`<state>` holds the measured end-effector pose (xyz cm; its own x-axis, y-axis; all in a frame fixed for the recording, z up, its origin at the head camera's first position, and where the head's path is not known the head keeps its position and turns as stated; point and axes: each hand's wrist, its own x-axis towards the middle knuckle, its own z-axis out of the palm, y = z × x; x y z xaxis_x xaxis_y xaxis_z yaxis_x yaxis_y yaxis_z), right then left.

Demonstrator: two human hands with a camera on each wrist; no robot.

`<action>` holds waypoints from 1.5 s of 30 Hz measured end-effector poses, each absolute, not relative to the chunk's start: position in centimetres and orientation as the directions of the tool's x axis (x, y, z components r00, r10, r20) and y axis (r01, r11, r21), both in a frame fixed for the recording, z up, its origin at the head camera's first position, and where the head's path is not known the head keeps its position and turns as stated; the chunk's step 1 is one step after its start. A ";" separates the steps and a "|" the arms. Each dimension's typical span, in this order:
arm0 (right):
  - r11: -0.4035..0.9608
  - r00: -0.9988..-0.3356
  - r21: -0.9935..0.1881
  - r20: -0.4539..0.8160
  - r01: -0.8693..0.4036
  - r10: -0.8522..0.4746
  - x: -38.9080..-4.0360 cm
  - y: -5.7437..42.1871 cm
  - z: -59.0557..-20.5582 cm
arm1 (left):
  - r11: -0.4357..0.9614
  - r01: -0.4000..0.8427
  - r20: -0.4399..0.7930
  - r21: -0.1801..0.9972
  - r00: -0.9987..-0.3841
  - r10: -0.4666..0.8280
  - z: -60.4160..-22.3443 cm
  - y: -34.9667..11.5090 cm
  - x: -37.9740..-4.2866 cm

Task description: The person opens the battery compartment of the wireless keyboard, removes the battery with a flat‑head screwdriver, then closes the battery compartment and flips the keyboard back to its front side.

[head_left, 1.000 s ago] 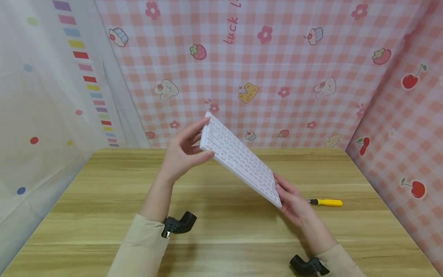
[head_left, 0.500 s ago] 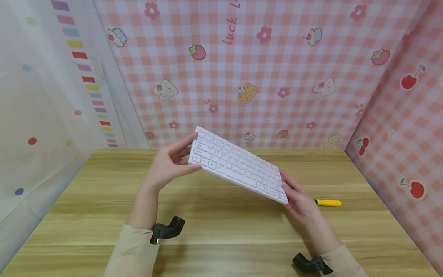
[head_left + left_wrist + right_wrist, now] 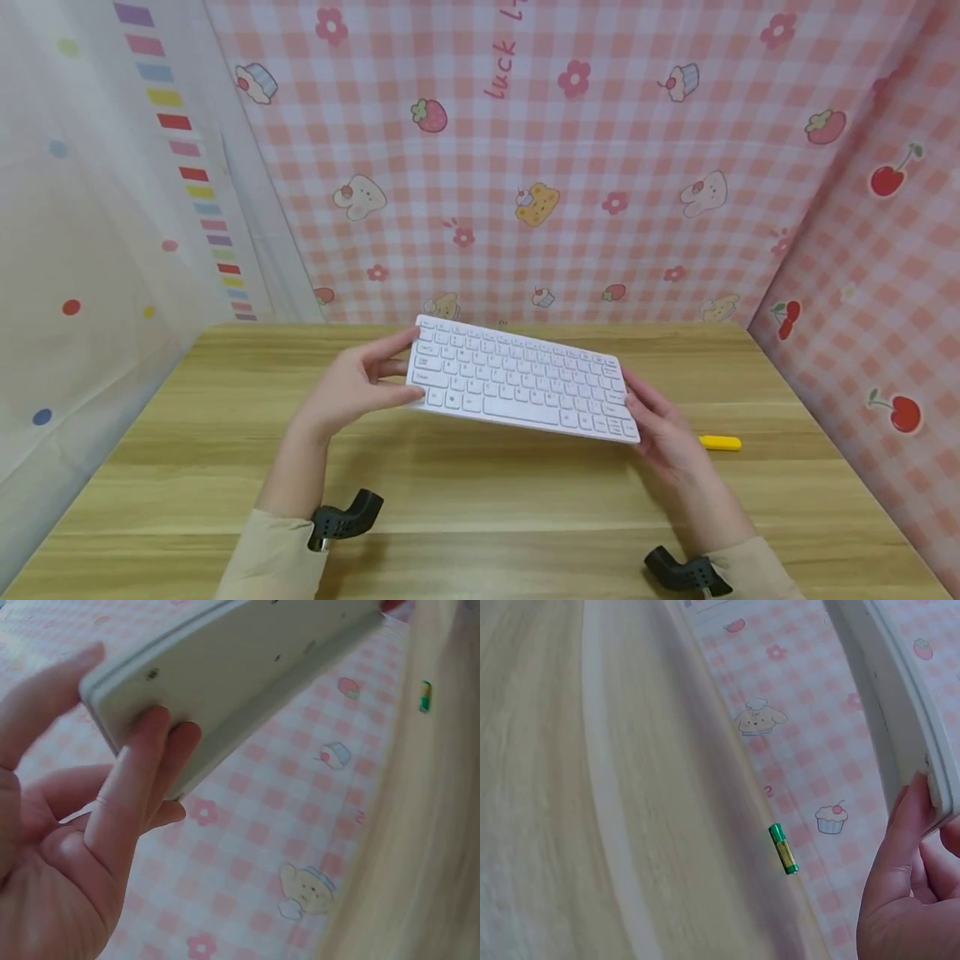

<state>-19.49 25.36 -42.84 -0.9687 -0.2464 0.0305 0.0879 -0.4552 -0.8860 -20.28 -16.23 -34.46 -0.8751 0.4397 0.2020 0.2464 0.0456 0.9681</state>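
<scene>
A white keyboard (image 3: 521, 379) is held up over the table between both hands, its keys facing the head camera and its right end lower than its left. My left hand (image 3: 348, 387) grips the left end, with thumb on the near corner and a finger at the far one. In the left wrist view more fingers (image 3: 142, 761) press the pale underside (image 3: 217, 671), where small screws show. The right hand (image 3: 671, 437) holds the right end between thumb and fingers; its wrist view shows that hand (image 3: 904, 900) at the keyboard's corner.
A yellow-handled screwdriver (image 3: 722, 443) lies on the wooden table (image 3: 480, 542), partly behind my right hand. A green and gold battery (image 3: 784, 849) lies by the table's back edge, hidden in the head view. Checked cloth (image 3: 480, 158) hangs behind the table.
The keyboard's left end has come down and leftward, so the board is less steeply slanted and its keys show more fully. The right hand moved slightly right, covering more of the screwdriver.
</scene>
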 end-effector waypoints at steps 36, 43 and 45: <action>0.477 -0.926 -0.865 -0.039 -0.157 -0.375 -18.9 25.0 -44.3 | 0.401 0.152 -0.063 0.903 -0.879 0.474 -43.6 -19.7 -18.7; 0.549 -0.934 -0.816 -0.032 -0.182 -0.357 -18.9 25.1 -44.1 | 0.415 0.194 -0.051 0.889 -0.858 0.511 -44.0 -19.7 -19.0; 0.559 -0.935 -0.809 -0.032 -0.184 -0.354 -18.8 25.1 -44.1 | 0.428 0.198 -0.051 0.882 -0.862 0.505 -44.0 -19.6 -19.1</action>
<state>-18.81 25.13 -44.05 -0.9349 -0.3536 -0.0317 -0.1838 0.5585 -0.8089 -19.10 -19.62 -43.97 -0.8618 0.5047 -0.0512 0.1981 0.4278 0.8819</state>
